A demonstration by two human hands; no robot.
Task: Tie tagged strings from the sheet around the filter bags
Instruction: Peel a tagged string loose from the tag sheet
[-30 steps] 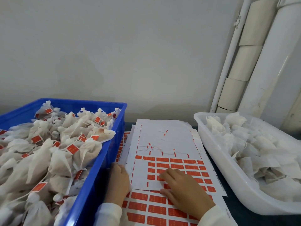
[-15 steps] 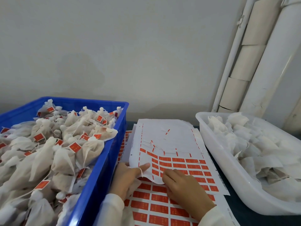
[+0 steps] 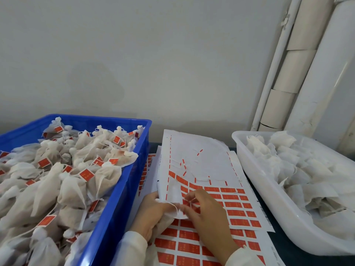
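Note:
The top sheet (image 3: 203, 156) of tagged strings lies between two bins, its far half stripped to white and red tags (image 3: 230, 204) left on its near half. My left hand (image 3: 153, 214) grips the sheet's near left corner and lifts it, curling the paper. White fabric (image 3: 163, 225), apparently a filter bag, shows under that palm. My right hand (image 3: 209, 215) pinches a red tag at the lifted edge, fingertips close to the left thumb. More full tag sheets (image 3: 188, 246) lie underneath.
A blue crate (image 3: 123, 191) at the left is heaped with tied, red-tagged bags (image 3: 73, 189). A white tub (image 3: 255, 181) at the right holds untied filter bags (image 3: 299, 169). Paper rolls (image 3: 294, 73) and a pipe stand against the wall behind the tub.
My left hand went from beside the sheet to gripping and raising its near left corner. My right hand went from resting flat on the tags to pinching one at the raised edge.

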